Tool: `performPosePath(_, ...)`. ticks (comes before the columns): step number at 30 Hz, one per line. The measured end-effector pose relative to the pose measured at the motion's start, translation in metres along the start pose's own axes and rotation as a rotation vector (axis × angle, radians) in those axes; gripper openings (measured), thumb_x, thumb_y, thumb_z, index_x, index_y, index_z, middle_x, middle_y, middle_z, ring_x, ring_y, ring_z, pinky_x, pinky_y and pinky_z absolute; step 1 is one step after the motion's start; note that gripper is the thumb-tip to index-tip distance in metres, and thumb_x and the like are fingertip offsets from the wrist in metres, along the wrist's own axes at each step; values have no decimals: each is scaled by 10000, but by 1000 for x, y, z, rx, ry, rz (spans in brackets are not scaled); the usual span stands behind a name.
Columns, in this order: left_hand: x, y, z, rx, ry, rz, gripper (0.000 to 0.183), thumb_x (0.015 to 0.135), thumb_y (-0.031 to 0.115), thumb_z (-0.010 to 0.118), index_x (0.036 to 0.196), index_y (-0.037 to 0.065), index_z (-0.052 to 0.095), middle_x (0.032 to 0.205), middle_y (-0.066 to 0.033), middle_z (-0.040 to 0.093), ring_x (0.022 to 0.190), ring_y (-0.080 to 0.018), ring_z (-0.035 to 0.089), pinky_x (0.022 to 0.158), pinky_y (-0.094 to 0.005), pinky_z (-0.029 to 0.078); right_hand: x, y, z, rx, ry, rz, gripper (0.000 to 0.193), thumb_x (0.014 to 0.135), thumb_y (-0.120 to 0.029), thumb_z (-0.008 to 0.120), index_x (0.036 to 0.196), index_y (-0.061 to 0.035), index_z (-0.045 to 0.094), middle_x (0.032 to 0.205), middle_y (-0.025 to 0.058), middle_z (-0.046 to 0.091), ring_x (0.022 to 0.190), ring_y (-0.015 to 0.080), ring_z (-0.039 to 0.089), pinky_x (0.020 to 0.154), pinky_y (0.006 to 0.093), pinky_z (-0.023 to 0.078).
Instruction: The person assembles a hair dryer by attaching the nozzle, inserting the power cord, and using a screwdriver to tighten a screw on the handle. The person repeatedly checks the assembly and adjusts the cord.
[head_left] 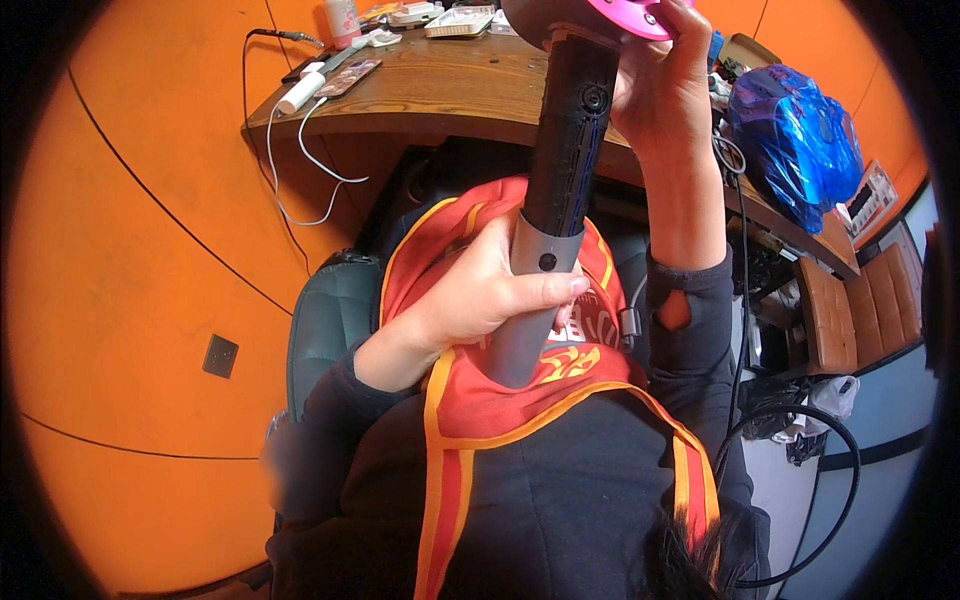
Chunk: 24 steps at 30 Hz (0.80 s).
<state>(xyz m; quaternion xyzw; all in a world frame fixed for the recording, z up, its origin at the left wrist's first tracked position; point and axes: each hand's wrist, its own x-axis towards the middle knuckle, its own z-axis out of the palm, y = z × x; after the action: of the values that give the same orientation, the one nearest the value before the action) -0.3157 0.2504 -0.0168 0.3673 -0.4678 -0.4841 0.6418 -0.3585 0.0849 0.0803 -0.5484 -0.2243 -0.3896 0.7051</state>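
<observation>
A hair dryer with a dark body and a pink ring (637, 14) on its head is held at a tilt over my lap. Its black inner handle (570, 130) runs down into a grey tubular sleeve (515, 350) with a small round dark hole or button. My left hand (485, 285) wraps round the grey sleeve, thumb across its front. Up at the top, my right hand (665, 85) grips the head by the pink ring; some of its fingers are hidden behind the dryer. A red apron (460, 410) with yellow edging lies beneath both.
Ahead stands a wooden desk (450, 90) with a phone (352, 78), a white cylinder (300, 92) with cables, a soldering iron (300, 38) and white trays (460, 22). A blue plastic bag (795, 140) sits at right. A black cable (857, 470) loops down the right side.
</observation>
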Motion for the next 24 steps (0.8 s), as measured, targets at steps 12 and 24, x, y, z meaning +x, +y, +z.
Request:
performPosePath(12,-2,-4,5,59,19,-37,425,771,112,670,1068,34,377,797,-51,526,645,-124,580,597,-280,496,4,-5,-6,-40,30,-47,508,832,-421,541,1172,-54,450,1013,71,564,849,159,589,677,272,536)
performPosePath(24,-4,-7,5,80,-16,-31,438,778,68,657,1093,45,354,814,-61,533,664,-132,587,628,-290,499,10,-7,-13,-77,43,-17,524,813,-450,559,1149,-55,480,958,34,580,787,113,582,627,220,501)
